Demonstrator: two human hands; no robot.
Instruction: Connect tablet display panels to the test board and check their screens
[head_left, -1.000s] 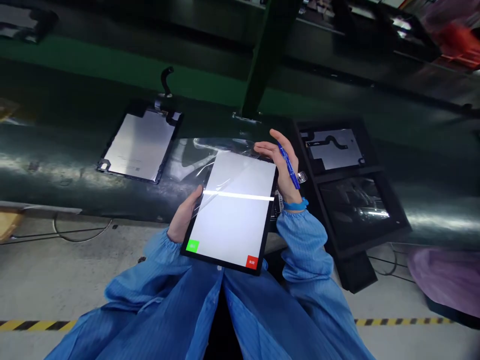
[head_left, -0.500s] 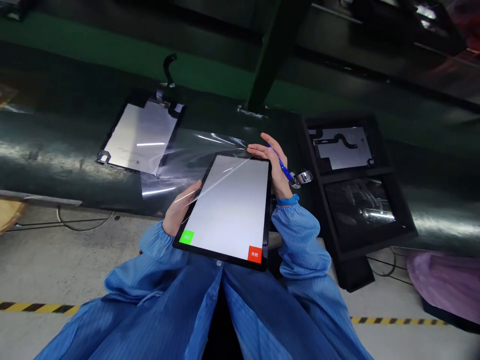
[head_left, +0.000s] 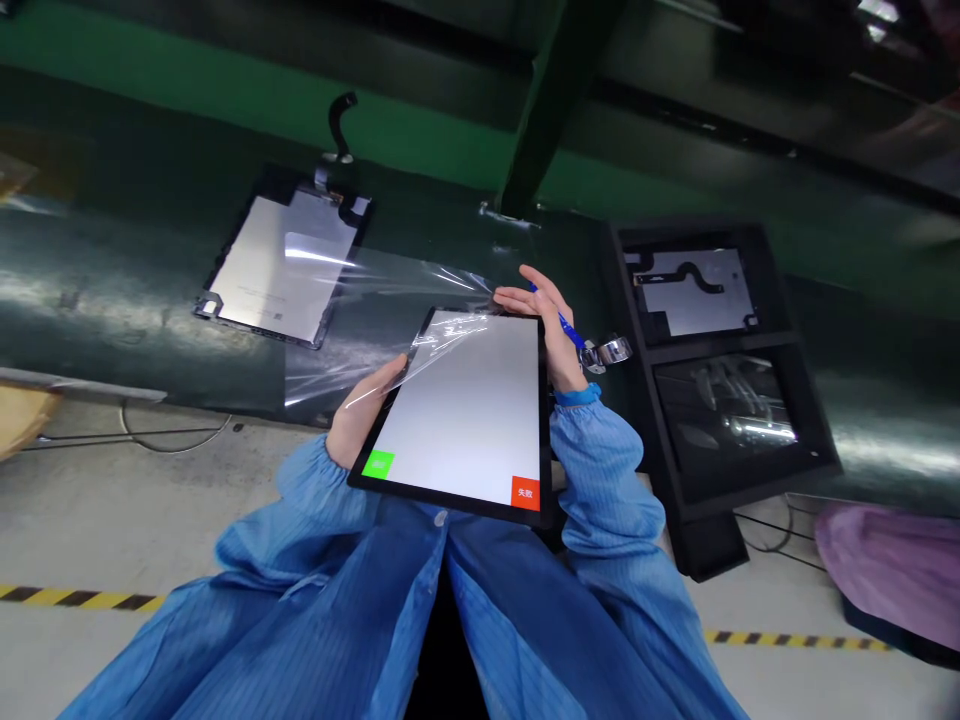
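Observation:
A tablet (head_left: 465, 415) with a lit white screen is tilted in front of me, with a green square at its lower left and a red one at its lower right. My left hand (head_left: 360, 410) grips its left edge, fingers hidden underneath. My right hand (head_left: 551, 325) lies along the upper right corner, its fingertips closed on the gathered edge of a clear plastic film (head_left: 390, 275). This film is partly lifted, spreading left from the fingertips, while some of it still lies across the screen's top. A blue strip (head_left: 570, 332) runs along my right hand.
On the dark green bench, a display panel (head_left: 289, 265) lies back-up with its ribbon cable raised. At right stands a black two-bay tray (head_left: 645, 350) holding another panel (head_left: 701, 290). A shiny metal piece (head_left: 609, 352) sits beside my right wrist. Purple cloth (head_left: 885, 570) shows at lower right.
The film's loose left part has swung upward over the display panel, and its fold on the screen has shifted toward the top. Both hands stay nearly in place; the tablet has tilted slightly.

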